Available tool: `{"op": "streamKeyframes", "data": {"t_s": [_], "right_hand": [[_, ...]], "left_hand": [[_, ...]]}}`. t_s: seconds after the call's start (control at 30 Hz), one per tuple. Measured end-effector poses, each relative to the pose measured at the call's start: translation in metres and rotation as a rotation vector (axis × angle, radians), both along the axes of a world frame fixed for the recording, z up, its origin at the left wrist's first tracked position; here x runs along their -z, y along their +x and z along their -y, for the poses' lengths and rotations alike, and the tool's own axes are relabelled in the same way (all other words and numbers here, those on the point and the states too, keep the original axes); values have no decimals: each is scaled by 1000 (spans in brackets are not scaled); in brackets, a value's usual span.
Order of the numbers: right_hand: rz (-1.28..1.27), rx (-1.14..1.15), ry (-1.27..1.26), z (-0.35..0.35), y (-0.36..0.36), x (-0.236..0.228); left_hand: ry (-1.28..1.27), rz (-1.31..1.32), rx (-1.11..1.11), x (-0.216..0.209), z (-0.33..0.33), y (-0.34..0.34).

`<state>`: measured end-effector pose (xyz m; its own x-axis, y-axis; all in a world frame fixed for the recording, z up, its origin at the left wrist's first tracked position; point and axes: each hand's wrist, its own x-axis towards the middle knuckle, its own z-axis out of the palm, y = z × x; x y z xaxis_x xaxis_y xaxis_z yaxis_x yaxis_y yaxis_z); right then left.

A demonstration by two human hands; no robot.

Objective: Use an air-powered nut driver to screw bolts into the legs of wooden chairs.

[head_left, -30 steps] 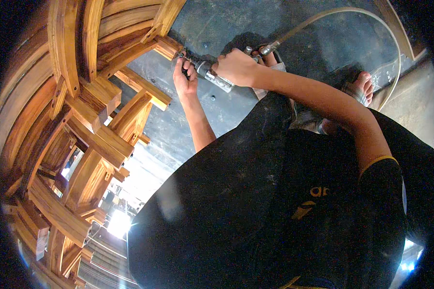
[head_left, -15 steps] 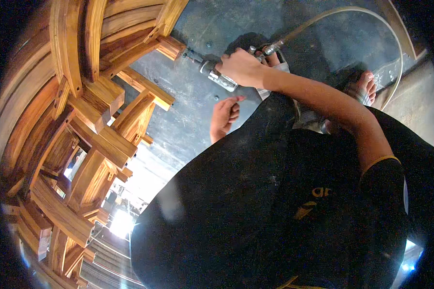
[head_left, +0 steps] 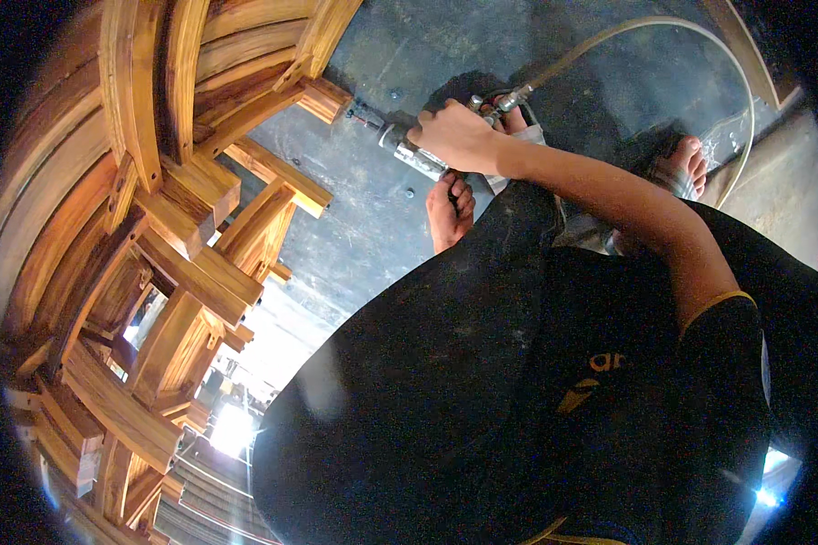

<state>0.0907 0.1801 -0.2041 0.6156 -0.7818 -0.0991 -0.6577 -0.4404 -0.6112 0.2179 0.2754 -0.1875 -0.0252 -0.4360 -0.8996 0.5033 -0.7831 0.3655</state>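
My right hand (head_left: pixel 459 136) is wrapped round a silver air-powered driver (head_left: pixel 415 160), held low over the dark floor. The driver's long bit (head_left: pixel 365 115) points up and left to the square end of a wooden leg (head_left: pixel 325 100); its tip is at or very near that end, and I cannot tell whether it touches. Just below the tool, my left hand (head_left: pixel 451 213) is closed, its curled fingertips against or right beside the driver's lower edge. What those fingers hold, if anything, is hidden. A pale air hose (head_left: pixel 641 20) runs from the fitting behind my right hand.
Varnished wooden furniture frames (head_left: pixel 182 263) stand stacked along the left, their legs jutting toward me. Small dark screws or bolts (head_left: pixel 410 193) lie on the floor (head_left: pixel 373 54). My bare foot (head_left: pixel 686 163) is at the right, inside the hose's loop. A board edge (head_left: pixel 745 54) lies at the upper right.
My left hand has moved right and up to the driver, its fingers curling in. My right hand and the driver have barely moved.
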Motion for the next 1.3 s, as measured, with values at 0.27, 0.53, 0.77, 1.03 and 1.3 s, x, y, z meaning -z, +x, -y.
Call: {"op": "streamKeyframes", "data": {"t_s": [0.27,0.53,0.77,1.03,1.3], "right_hand": [[17,-47,-12,5,-2,-1],[81,-24,-41,-1,-3,6],[11,-44,-32,6,2,2],[10,-48,-28,4,0,6],[33,-28,-60,0,-6,3]], "left_hand": [[-11,78,-4,-12,3,-9],[-334,818,523,-54,63,83],[-596,1211,594,-16,140,71],[-877,1570,716,0,132,47],[-853,1600,737,4,125,42]]}}
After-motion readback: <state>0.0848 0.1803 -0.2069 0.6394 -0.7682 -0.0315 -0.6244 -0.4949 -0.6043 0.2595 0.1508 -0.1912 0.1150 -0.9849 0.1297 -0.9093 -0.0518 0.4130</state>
